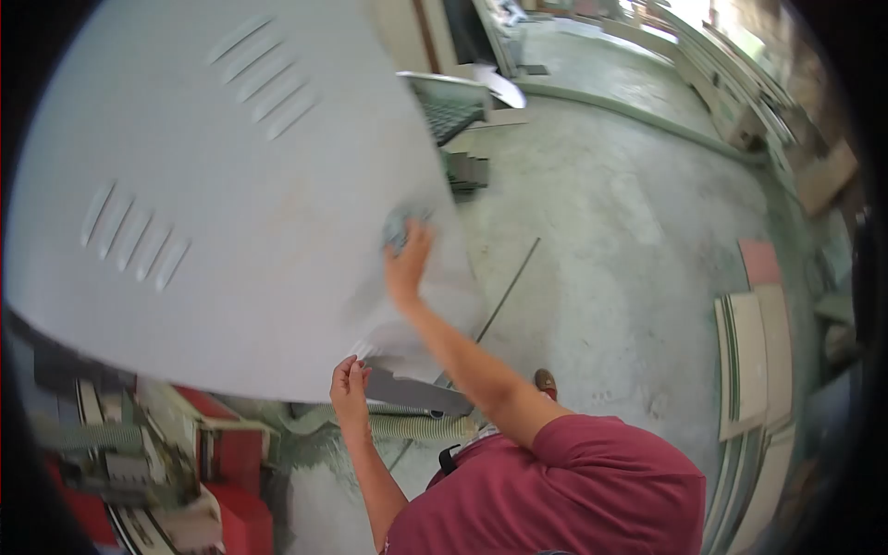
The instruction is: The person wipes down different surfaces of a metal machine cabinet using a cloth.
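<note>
A large light grey panel [268, 203] with two groups of raised louvre slots fills the left of the view. My right hand [407, 264] presses a crumpled grey-blue rag [400, 227] against its surface, near the right edge. My left hand [350, 384] is at the panel's lower edge with its fingers bent and drawn together. Whether they pinch the edge or something small, I cannot make out. A small pale patch [362, 349] shows on the panel just above those fingertips.
Red and white machinery [231, 449] and a ribbed hose [421, 427] sit below the panel. Boards [754, 361] lie stacked at the right. A thin dark rod or line [511, 285] crosses the concrete floor [610, 231]. A dark grated object [453, 116] stands beyond the panel.
</note>
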Action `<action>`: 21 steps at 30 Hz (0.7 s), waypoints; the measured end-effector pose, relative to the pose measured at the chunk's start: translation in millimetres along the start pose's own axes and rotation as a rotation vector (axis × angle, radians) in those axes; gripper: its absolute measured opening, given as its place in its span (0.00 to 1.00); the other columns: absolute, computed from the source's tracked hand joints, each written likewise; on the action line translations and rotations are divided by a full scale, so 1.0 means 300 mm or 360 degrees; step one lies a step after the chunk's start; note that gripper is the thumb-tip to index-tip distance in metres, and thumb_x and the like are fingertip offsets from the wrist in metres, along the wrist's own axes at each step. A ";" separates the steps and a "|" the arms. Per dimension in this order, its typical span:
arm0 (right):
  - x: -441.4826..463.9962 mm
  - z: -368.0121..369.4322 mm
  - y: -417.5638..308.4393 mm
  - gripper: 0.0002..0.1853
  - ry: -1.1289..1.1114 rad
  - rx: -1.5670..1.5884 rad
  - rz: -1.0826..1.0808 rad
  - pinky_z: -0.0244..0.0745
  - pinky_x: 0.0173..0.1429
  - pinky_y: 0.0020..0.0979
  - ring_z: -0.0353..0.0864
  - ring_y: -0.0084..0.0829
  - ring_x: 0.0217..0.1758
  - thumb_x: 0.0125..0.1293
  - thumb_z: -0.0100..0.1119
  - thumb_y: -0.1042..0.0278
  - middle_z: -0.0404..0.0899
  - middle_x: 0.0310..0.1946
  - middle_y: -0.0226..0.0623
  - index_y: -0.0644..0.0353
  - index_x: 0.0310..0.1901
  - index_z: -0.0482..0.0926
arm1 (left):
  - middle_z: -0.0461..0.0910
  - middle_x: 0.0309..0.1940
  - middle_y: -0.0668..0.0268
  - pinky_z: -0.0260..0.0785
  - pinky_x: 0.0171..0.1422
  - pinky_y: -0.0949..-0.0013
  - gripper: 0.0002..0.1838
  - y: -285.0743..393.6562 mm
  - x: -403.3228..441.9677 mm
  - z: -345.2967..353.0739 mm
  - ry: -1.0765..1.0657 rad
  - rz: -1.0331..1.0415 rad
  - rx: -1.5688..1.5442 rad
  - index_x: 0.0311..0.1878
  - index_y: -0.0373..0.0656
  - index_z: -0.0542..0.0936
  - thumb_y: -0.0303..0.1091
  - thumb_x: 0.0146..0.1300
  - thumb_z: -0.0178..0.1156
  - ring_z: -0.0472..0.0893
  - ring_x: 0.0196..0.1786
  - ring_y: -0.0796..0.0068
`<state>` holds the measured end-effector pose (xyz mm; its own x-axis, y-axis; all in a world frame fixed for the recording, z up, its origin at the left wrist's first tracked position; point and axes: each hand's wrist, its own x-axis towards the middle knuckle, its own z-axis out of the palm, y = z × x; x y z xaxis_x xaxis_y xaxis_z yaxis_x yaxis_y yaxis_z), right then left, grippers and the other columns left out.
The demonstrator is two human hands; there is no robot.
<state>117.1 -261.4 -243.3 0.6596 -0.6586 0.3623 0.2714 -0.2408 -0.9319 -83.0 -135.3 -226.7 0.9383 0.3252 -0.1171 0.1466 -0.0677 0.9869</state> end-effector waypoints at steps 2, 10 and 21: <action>-0.150 0.010 0.034 0.31 -0.0256 0.0032 -0.0048 0.58 0.66 0.45 0.63 0.52 0.62 0.46 0.64 0.76 0.68 0.54 0.48 0.62 0.56 0.67 | 0.76 0.47 0.62 0.69 0.54 0.70 0.19 0.013 0.010 0.070 -0.0146 0.0024 0.0063 0.57 0.36 0.73 0.39 0.70 0.53 0.79 0.47 0.72; -0.022 -0.137 0.106 0.29 -0.0614 0.0270 0.0259 0.71 0.54 0.38 0.71 0.46 0.53 0.50 0.66 0.78 0.64 0.52 0.44 0.53 0.54 0.68 | 0.78 0.42 0.64 0.70 0.46 0.70 0.18 -0.114 -0.004 0.160 -0.0315 -0.0178 0.0153 0.52 0.39 0.74 0.44 0.70 0.53 0.79 0.41 0.73; 0.106 -0.739 0.472 0.24 -0.1026 -0.0170 0.0641 0.73 0.48 0.43 0.80 0.50 0.45 0.56 0.60 0.65 0.79 0.43 0.52 0.58 0.54 0.69 | 0.66 0.61 0.56 0.73 0.50 0.60 0.35 -0.267 -0.071 0.586 -0.0543 -0.0601 0.0126 0.71 0.44 0.56 0.49 0.68 0.55 0.79 0.47 0.58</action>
<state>21.2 -474.5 -368.1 0.9804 -0.1720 -0.0963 -0.1242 -0.1593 -0.9794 -59.8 -302.6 -322.8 0.8622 0.0156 -0.5063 0.5058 -0.0803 0.8589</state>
